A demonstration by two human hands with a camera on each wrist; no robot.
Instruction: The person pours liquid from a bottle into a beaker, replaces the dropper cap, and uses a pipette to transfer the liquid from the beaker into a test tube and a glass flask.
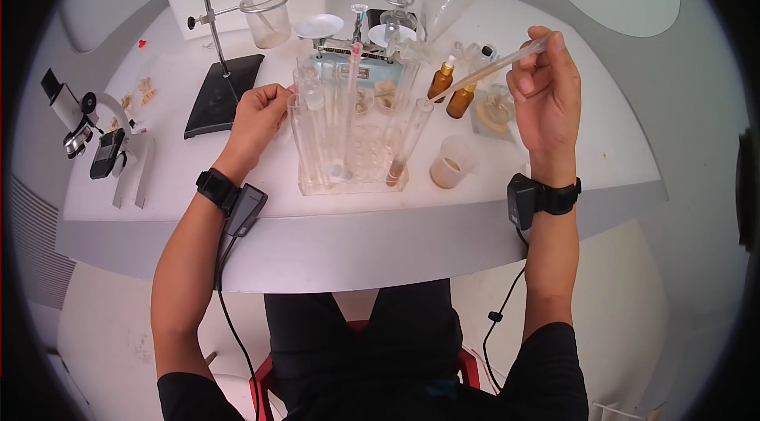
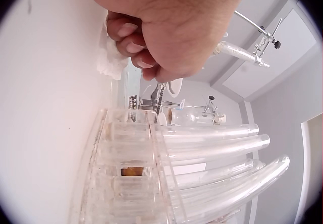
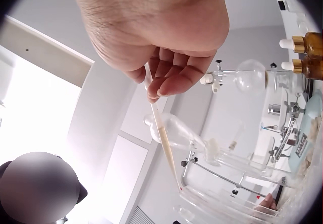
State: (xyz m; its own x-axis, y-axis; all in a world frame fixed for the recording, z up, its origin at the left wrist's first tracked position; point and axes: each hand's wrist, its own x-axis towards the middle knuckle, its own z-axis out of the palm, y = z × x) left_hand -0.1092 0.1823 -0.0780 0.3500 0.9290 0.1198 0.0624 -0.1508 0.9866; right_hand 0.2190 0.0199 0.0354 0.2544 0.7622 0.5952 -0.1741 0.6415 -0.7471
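On the bench (image 1: 178, 183), a balance (image 1: 368, 72) stands behind the rack (image 1: 356, 185). The right hand (image 1: 550, 92) is raised, its grip pinching the pipette (image 1: 500, 65); the left hand (image 1: 257, 121) is beside the rack, grip curled in. The beaker (image 1: 454, 167) sits right of the rack. One tube (image 1: 412, 134) leans there; the pipette, holding tan liquid, slants down to its mouth.

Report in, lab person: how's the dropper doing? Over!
Right hand pinching dropper, liquid inside. Tip at mouth of tilted test tube. Left hand beside rack, grip unclear. Nothing visibly blocking tip.
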